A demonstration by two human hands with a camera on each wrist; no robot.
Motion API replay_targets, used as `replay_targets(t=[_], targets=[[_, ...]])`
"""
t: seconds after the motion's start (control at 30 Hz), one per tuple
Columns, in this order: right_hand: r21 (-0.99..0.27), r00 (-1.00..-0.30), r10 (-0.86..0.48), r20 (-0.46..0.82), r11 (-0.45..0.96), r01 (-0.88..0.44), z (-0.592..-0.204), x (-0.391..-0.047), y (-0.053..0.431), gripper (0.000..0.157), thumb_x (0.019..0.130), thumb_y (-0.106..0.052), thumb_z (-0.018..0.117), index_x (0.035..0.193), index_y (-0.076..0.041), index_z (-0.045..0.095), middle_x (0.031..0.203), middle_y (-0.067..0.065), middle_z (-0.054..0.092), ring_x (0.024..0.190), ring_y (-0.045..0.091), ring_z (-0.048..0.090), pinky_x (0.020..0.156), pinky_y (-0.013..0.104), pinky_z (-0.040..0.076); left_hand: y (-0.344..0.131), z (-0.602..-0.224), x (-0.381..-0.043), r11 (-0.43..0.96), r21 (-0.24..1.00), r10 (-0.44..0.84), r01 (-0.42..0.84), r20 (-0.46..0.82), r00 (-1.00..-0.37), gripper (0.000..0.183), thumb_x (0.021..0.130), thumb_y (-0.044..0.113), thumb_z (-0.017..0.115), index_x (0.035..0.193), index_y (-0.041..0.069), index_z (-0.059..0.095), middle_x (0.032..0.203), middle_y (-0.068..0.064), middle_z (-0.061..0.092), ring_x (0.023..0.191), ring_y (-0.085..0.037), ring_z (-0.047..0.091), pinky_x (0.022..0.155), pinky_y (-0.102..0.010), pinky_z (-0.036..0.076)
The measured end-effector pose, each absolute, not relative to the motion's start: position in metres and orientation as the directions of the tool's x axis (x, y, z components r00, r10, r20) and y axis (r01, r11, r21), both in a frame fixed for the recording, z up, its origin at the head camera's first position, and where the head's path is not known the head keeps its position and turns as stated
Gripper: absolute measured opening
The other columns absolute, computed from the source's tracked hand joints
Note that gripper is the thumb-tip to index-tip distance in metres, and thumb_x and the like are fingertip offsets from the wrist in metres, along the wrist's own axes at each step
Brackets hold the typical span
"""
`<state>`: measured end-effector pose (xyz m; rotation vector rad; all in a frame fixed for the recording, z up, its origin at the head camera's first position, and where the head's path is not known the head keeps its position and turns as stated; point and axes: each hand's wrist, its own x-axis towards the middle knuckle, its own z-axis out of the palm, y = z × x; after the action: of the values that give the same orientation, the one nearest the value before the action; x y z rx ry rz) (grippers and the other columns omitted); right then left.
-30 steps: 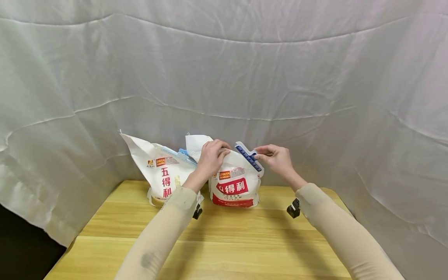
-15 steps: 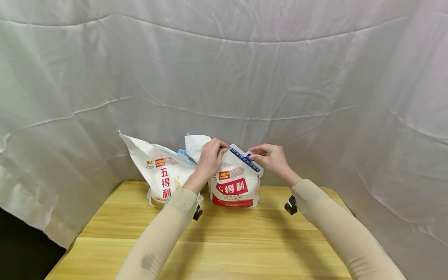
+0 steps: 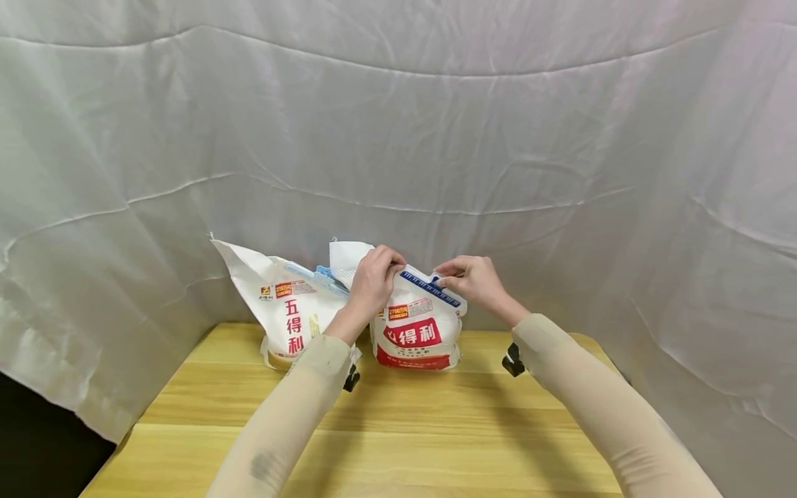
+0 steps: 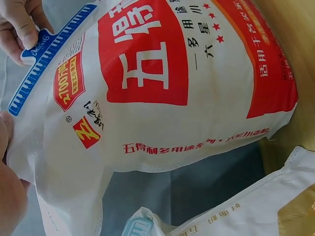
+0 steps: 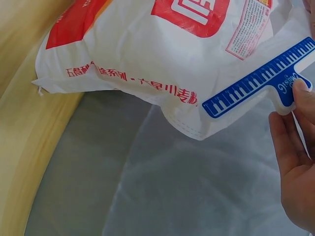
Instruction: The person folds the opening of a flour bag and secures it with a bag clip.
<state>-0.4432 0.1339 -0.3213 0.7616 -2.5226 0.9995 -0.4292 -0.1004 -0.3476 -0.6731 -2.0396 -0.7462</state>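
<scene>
A white flour bag point(image 3: 418, 354) with red print stands on the table, its top folded over. Across that folded edge lies a blue-and-white bag clip point(image 3: 429, 288) with a piano-key pattern and "Music" lettering. My right hand point(image 3: 476, 282) pinches the clip's tab between thumb and fingers; the right wrist view shows the clip point(image 5: 261, 81) along the bag's top corner. At the clip's other end, my left hand point(image 3: 370, 280) pinches the folded top. In the left wrist view, part of the left hand point(image 4: 11, 196) grips the bag beside the clip's end.
Close on the left leans a second white flour bag point(image 3: 292, 304), its top held by a light-blue clip point(image 3: 319, 277). Both bags stand near the back of the wooden table point(image 3: 386, 443). A grey curtain point(image 3: 398, 138) hangs behind.
My right hand has moved left and slightly down with the blue clip, which now sits along the bag's top edge against the left fingers. The left hand has stayed nearly still.
</scene>
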Motion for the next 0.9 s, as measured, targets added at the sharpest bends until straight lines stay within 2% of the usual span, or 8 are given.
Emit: replay_targets(t=[0.2, 0.4, 0.57, 0.67, 0.8, 0.9], targets=[[-0.547, -0.825, -0.362, 0.434, 0.622, -0.56, -0.322, -0.444, 0.133, 0.026, 0.09, -0.012, 0.083, 0.114, -0.004, 0.079, 0.104, 0.011, 0.077, 0.093, 0.028, 0.076, 0.081, 0.038, 0.064, -0.1, -0.347, -0.428, 0.674, 0.28, 0.182, 0.684, 0.834, -0.521, 0.004, 0.098, 0.0, 0.068, 0.1, 0.003, 0.069, 0.099, -0.011, 0.068, 0.096, -0.028, 0.064, 0.09, -0.038, 0.054], [-0.552, -0.817, -0.355, 0.455, 0.607, -0.571, -0.327, -0.441, 0.134, 0.03, 0.093, -0.011, 0.079, 0.123, -0.005, 0.076, 0.113, 0.013, 0.074, 0.103, 0.032, 0.074, 0.089, 0.041, 0.062, -0.101, -0.346, -0.428, 0.652, 0.29, 0.182, 0.7, 0.837, -0.516, 0.004, 0.099, 0.001, 0.067, 0.099, 0.004, 0.07, 0.099, -0.01, 0.068, 0.097, -0.026, 0.063, 0.09, -0.036, 0.054], [-0.561, -0.82, -0.308, 0.482, 0.61, -0.559, -0.332, -0.436, 0.132, 0.03, 0.097, -0.014, 0.075, 0.126, -0.008, 0.075, 0.122, 0.014, 0.072, 0.106, 0.032, 0.073, 0.091, 0.043, 0.061, -0.102, -0.344, -0.425, 0.662, 0.273, 0.188, 0.698, 0.841, -0.508, 0.004, 0.099, 0.003, 0.068, 0.1, 0.005, 0.072, 0.101, -0.009, 0.069, 0.099, -0.027, 0.063, 0.092, -0.037, 0.054], [-0.582, -0.823, -0.285, 0.491, 0.596, -0.553, -0.333, -0.434, 0.133, 0.031, 0.098, -0.017, 0.073, 0.128, -0.01, 0.074, 0.127, 0.013, 0.071, 0.106, 0.031, 0.073, 0.091, 0.044, 0.061, -0.103, -0.344, -0.423, 0.689, 0.231, 0.204, 0.687, 0.848, -0.49, 0.007, 0.1, 0.006, 0.068, 0.104, 0.005, 0.074, 0.107, -0.009, 0.071, 0.105, -0.028, 0.064, 0.099, -0.039, 0.052], [-0.603, -0.82, -0.272, 0.503, 0.57, -0.559, -0.339, -0.431, 0.135, 0.033, 0.101, -0.021, 0.07, 0.132, -0.01, 0.072, 0.132, 0.012, 0.07, 0.108, 0.031, 0.073, 0.091, 0.045, 0.061, -0.106, -0.347, -0.417, 0.743, 0.159, 0.251, 0.65, 0.834, -0.491, 0.019, 0.101, 0.013, 0.067, 0.118, 0.008, 0.074, 0.125, -0.009, 0.069, 0.122, -0.029, 0.061, 0.116, -0.047, 0.041], [-0.599, -0.814, -0.275, 0.511, 0.565, -0.567, -0.343, -0.428, 0.136, 0.036, 0.103, -0.024, 0.068, 0.137, -0.012, 0.069, 0.138, 0.012, 0.067, 0.114, 0.032, 0.071, 0.096, 0.046, 0.059, -0.11, -0.352, -0.41, 0.785, 0.132, 0.278, 0.605, 0.798, -0.535, 0.034, 0.101, 0.021, 0.069, 0.133, 0.011, 0.069, 0.145, -0.01, 0.06, 0.14, -0.03, 0.05, 0.124, -0.054, 0.027]])
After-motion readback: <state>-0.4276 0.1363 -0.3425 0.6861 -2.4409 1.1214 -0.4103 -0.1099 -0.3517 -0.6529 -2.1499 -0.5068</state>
